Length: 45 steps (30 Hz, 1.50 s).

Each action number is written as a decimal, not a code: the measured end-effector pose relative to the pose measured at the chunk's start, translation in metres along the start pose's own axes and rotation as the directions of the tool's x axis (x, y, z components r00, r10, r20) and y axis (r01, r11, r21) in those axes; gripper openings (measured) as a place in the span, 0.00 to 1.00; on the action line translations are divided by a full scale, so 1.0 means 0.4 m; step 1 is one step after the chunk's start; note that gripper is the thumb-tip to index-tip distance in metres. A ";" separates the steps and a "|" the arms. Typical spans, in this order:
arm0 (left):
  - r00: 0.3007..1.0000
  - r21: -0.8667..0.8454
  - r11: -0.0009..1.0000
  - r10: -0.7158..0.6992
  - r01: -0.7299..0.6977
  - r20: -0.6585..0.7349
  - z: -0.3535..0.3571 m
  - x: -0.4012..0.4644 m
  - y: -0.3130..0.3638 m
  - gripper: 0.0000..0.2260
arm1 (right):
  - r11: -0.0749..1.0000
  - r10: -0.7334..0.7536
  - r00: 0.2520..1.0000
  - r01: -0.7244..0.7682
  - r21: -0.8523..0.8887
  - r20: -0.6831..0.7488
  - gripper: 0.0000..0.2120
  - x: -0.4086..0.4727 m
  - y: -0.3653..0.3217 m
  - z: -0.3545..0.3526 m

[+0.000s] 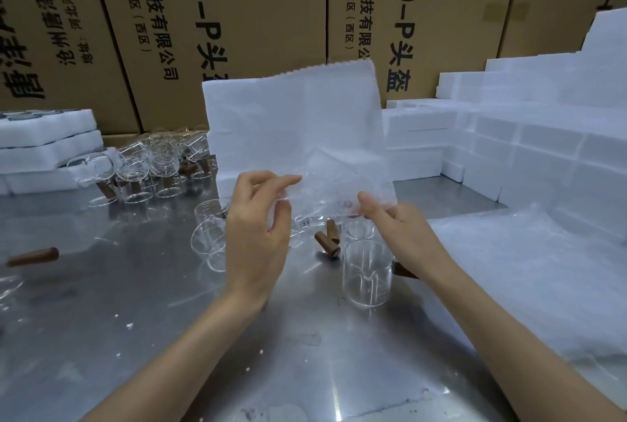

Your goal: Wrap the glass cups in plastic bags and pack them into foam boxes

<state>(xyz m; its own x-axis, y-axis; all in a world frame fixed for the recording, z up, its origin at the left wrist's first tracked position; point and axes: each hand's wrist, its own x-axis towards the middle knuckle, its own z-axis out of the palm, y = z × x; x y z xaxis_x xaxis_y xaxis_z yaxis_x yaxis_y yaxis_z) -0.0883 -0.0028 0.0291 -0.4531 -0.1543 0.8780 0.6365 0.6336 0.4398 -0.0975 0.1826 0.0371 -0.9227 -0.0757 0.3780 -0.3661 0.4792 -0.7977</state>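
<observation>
A thin, frosted plastic bag stands upright in the air over the middle of the metal table. My left hand pinches its lower left edge, and my right hand pinches its lower right edge. Directly below my hands stand clear glass cups with brown wooden handles: one upright under my right wrist, another beside my left hand. More glass cups cluster at the back left. White foam boxes are stacked at the right.
Stacked foam trays sit at the far left. A pile of plastic bags lies flat at the right front. A loose wooden handle lies at the left edge. Tall cardboard cartons wall off the back.
</observation>
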 end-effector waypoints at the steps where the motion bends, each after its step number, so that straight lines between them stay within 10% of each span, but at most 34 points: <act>1: 0.999 0.036 0.999 -0.010 0.009 0.044 -0.001 -0.001 -0.005 0.14 | 0.995 0.014 1.000 -0.014 -0.104 0.007 0.32 0.002 0.007 -0.003; 7: 0.942 0.342 0.940 -0.115 0.000 0.315 0.000 -0.013 -0.038 0.16 | 0.892 0.158 0.987 -0.132 -0.432 0.023 0.32 0.002 0.029 -0.058; 15: 0.945 0.349 0.930 -0.008 -0.113 0.327 -0.002 -0.013 -0.028 0.05 | 0.735 0.425 0.879 -0.196 -0.649 0.216 0.39 -0.006 0.045 -0.081; 24: 0.951 0.274 0.961 -0.065 -0.021 0.301 0.008 -0.016 -0.040 0.09 | 0.973 0.230 0.955 -0.223 -0.060 0.185 0.16 0.008 0.023 -0.071; 30: 0.943 0.176 0.977 -0.167 0.120 0.287 0.005 -0.015 -0.033 0.03 | 0.876 0.051 0.981 -0.134 0.464 0.188 0.18 -0.002 -0.007 -0.065; 45: 0.892 -0.275 0.850 -0.413 0.449 0.182 0.009 0.004 -0.025 0.06 | 0.931 0.090 0.996 -0.077 0.358 -0.019 0.14 -0.010 0.001 -0.013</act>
<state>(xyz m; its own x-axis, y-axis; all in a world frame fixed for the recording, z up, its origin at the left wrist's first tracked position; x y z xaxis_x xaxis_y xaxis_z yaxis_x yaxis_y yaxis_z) -0.0977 -0.0067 0.0252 -0.7806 -0.2617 0.5676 0.5089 0.2610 0.8203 -0.0933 0.1874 0.0377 -0.9493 -0.0154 0.3140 -0.3131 0.1387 -0.9395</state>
